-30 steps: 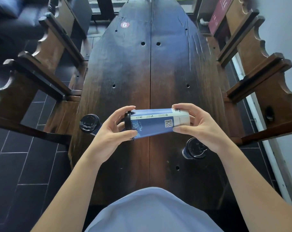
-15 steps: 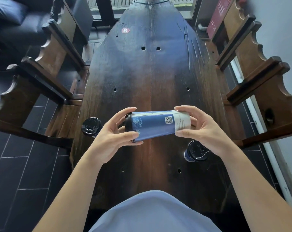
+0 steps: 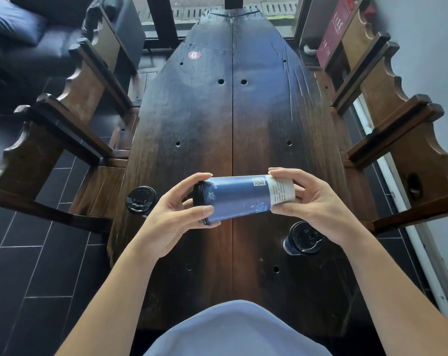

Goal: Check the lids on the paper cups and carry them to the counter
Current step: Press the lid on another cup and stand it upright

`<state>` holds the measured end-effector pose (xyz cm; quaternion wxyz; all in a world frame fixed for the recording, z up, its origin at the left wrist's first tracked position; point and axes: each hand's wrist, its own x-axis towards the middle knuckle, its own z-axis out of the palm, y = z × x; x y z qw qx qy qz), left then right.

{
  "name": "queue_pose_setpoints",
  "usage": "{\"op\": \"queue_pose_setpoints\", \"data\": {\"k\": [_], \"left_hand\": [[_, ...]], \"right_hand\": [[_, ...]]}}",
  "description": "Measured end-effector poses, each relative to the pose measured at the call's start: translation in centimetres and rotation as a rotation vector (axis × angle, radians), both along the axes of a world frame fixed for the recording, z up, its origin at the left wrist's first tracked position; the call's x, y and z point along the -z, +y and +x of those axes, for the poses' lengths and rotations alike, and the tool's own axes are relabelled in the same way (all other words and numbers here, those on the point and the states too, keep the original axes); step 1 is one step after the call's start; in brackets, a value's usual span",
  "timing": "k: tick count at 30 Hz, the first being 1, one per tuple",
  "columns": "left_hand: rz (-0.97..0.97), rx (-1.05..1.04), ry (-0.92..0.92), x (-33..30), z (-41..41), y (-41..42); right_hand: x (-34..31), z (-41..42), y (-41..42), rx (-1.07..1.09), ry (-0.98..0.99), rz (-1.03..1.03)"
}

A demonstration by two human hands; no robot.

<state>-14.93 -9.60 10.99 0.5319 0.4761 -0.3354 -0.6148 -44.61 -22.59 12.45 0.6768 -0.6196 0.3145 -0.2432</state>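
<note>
Cup (image 3: 239,197) is held sideways over table (image 3: 192,119) centre, lid (image 3: 197,197) at 9 o'clock. Lid end gripped by left hand (image 3: 171,222), base pinched by right hand (image 3: 311,209). Lid check judged underway. Two lidded cups upright at 8 (image 3: 140,199) and 4 o'clock (image 3: 303,238); nothing carried yet.

The small print on the white band of the held cup (image 3: 282,193) is too small to read. The left hand (image 3: 171,222) covers part of its black lid (image 3: 198,194). The right hand (image 3: 318,209) hides the cup's base and part of the right cup (image 3: 303,238). The bench (image 3: 217,124) hides the body of the left cup (image 3: 140,199). The picture's lower edge cuts off both forearms.
</note>
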Motion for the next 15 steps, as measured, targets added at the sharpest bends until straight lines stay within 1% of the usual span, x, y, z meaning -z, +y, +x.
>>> {"op": "queue_pose_setpoints", "data": {"k": [2,5,9,15], "left_hand": [[-0.005,0.0,0.001,-0.02,0.03,0.05],[-0.051,-0.017,-0.063,-0.11,0.06,0.08],[-0.061,-0.007,-0.092,-0.26,0.07,0.06],[0.001,-0.008,-0.051,-0.43,0.16,0.42]], "right_hand": [[-0.14,0.06,0.0,0.009,0.002,-0.003],[-0.39,0.15,0.01,0.016,0.017,-0.011],[-0.38,0.29,0.05,0.018,0.027,-0.015],[-0.19,0.21,0.09,-0.012,0.024,-0.031]]}}
